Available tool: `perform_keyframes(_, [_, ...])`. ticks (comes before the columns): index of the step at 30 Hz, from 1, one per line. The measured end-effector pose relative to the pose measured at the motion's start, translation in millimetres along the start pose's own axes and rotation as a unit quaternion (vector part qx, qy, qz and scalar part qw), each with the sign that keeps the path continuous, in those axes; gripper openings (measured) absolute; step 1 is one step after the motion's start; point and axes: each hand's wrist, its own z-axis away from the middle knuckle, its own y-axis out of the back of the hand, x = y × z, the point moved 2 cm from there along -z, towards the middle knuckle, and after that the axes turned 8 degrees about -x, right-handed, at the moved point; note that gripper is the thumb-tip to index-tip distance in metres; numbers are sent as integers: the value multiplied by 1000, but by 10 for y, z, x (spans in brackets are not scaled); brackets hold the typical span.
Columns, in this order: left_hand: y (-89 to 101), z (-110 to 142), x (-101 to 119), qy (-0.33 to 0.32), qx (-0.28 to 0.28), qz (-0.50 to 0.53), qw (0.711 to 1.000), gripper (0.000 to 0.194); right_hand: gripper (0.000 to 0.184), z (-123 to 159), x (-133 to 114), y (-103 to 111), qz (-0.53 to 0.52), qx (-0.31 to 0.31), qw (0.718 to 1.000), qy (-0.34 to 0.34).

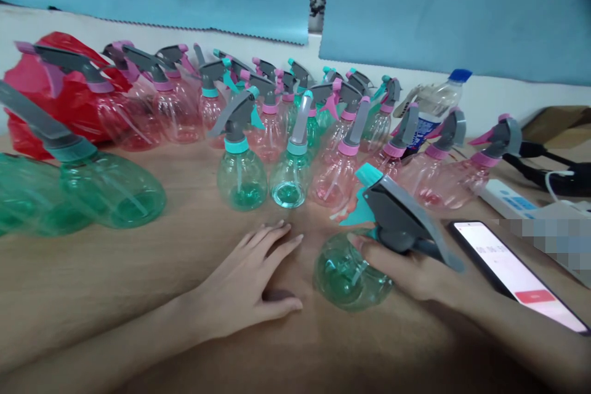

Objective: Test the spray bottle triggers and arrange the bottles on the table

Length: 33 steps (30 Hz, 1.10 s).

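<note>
A green see-through spray bottle [353, 277] with a grey and teal trigger head leans in my right hand [410, 268], whose thumb and fingers wrap its neck. It is tilted just above or on the wooden table; I cannot tell which. My left hand [256, 271] rests palm down on the table to the left of that bottle, fingers apart, holding nothing. Beyond my hands stand a green spray bottle [241, 178], another green spray bottle [290, 181] and a pink spray bottle [330, 181], all upright with their heads on.
Several pink and green spray bottles crowd the back. More green bottles [115, 188] stand at the left, before a red plastic bag [28, 104]. At the right lie a phone [517, 277] showing a timer and a white power strip [508, 197]. A clear blue-capped bottle [443, 95] stands behind.
</note>
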Motion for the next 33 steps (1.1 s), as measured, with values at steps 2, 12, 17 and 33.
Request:
perform_keyframes(2, [1,-3,1,0,-2,-1,1000,78,24,-9,-6,7,0,6,1000,11])
perform_keyframes(12, [-30,-5,-15,-5,-22,-35,999,74,38,-82,-32,-68,-86,-30,996,10])
perform_keyframes(17, [-9,-14,7,5,-35,-43,998,74,38,-101,-36,-76,-34,-38,999,16])
perform_keyframes(33, [-26,4,-2,-10,-24,-61,998,74,20,-53,38,-87,-64,-28,997,45])
